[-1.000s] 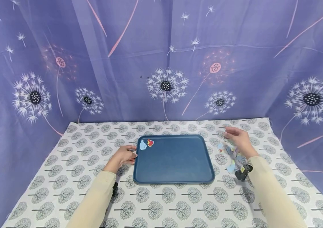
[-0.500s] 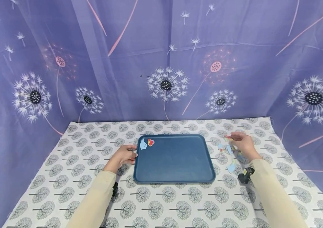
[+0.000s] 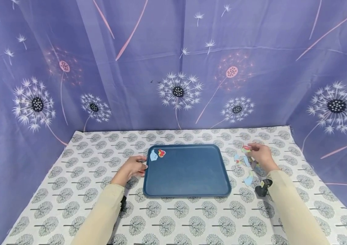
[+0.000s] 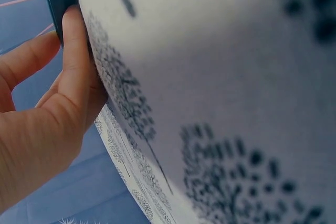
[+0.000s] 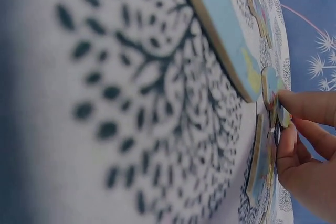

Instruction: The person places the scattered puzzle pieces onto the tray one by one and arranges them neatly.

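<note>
A dark blue tray (image 3: 188,173) lies in the middle of the table in the head view. My left hand (image 3: 131,167) holds its left rim, with the thumb on one side of the edge and a finger on the other in the left wrist view. Near the tray's top left corner lie a light blue puzzle piece (image 3: 154,155) and a red one (image 3: 161,153). To the right of the tray, my right hand (image 3: 262,156) pinches a puzzle piece with red on it (image 3: 246,148) between thumb and fingers. More pieces lie under and beside this hand, partly hidden by it.
A loose light blue puzzle piece (image 3: 248,179) lies right of the tray, nearer to me. The tablecloth (image 3: 179,217) has a grey tree print. A purple curtain (image 3: 136,68) with dandelions stands behind the table and at both sides.
My right hand has moved slightly right and down towards the pieces and now pinches the one with red on it. The left hand and the tray have stayed in place.
</note>
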Action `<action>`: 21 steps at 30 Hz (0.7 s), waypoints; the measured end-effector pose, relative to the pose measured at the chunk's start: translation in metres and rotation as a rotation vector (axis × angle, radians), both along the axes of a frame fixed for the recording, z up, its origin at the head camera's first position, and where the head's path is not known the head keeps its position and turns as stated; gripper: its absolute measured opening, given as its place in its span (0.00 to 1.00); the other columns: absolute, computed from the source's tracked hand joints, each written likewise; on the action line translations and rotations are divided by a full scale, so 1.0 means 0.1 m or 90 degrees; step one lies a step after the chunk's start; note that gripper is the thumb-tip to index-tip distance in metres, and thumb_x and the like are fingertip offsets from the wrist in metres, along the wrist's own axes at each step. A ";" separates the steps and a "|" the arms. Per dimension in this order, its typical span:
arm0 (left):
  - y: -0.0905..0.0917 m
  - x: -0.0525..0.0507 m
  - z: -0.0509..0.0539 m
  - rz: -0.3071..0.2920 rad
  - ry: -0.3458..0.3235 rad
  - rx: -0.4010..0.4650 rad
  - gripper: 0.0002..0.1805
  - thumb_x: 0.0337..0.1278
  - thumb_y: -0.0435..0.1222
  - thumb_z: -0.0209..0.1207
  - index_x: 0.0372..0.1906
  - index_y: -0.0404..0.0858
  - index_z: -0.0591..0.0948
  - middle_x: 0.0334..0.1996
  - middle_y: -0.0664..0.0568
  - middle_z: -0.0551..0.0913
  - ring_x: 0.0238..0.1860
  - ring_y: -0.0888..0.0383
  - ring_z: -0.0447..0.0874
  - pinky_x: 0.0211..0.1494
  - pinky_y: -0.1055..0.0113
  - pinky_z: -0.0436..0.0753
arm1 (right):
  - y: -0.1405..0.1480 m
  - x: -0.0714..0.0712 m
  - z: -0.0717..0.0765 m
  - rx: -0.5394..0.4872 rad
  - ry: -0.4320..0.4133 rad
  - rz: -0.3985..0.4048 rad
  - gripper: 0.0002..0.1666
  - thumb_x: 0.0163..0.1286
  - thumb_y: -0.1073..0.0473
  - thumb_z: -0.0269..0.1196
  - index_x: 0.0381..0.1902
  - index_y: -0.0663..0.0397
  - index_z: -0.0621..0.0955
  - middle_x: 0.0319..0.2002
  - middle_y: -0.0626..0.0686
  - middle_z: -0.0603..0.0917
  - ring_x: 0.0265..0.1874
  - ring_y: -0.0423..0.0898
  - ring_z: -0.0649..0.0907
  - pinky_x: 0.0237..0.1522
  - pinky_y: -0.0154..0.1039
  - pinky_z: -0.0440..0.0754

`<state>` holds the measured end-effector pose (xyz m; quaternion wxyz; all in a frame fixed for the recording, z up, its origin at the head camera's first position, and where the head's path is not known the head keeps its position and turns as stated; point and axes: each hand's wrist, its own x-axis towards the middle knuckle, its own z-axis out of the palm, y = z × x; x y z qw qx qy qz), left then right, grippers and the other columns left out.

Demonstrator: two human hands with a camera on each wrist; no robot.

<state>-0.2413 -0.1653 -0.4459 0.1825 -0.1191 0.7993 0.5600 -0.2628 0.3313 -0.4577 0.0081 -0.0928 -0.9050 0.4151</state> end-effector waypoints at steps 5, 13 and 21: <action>-0.01 -0.01 -0.01 -0.003 0.005 0.003 0.27 0.57 0.22 0.57 0.64 0.31 0.71 0.32 0.42 0.79 0.26 0.55 0.79 0.34 0.65 0.86 | 0.00 0.00 0.01 -0.014 0.016 -0.003 0.28 0.65 0.63 0.60 0.63 0.66 0.72 0.52 0.67 0.74 0.43 0.56 0.78 0.29 0.33 0.81; -0.01 -0.02 0.00 0.000 0.001 -0.003 0.27 0.58 0.23 0.57 0.64 0.32 0.71 0.34 0.41 0.79 0.28 0.54 0.79 0.35 0.65 0.86 | 0.02 0.00 0.06 -0.009 0.037 -0.005 0.24 0.67 0.64 0.59 0.60 0.66 0.74 0.47 0.64 0.77 0.39 0.50 0.81 0.34 0.32 0.81; 0.00 -0.01 -0.02 -0.001 0.002 -0.003 0.27 0.57 0.23 0.57 0.64 0.31 0.71 0.33 0.41 0.79 0.27 0.55 0.79 0.34 0.65 0.86 | -0.08 0.02 0.21 -0.069 0.036 -0.008 0.25 0.68 0.61 0.60 0.62 0.64 0.74 0.49 0.64 0.78 0.36 0.43 0.82 0.34 0.36 0.84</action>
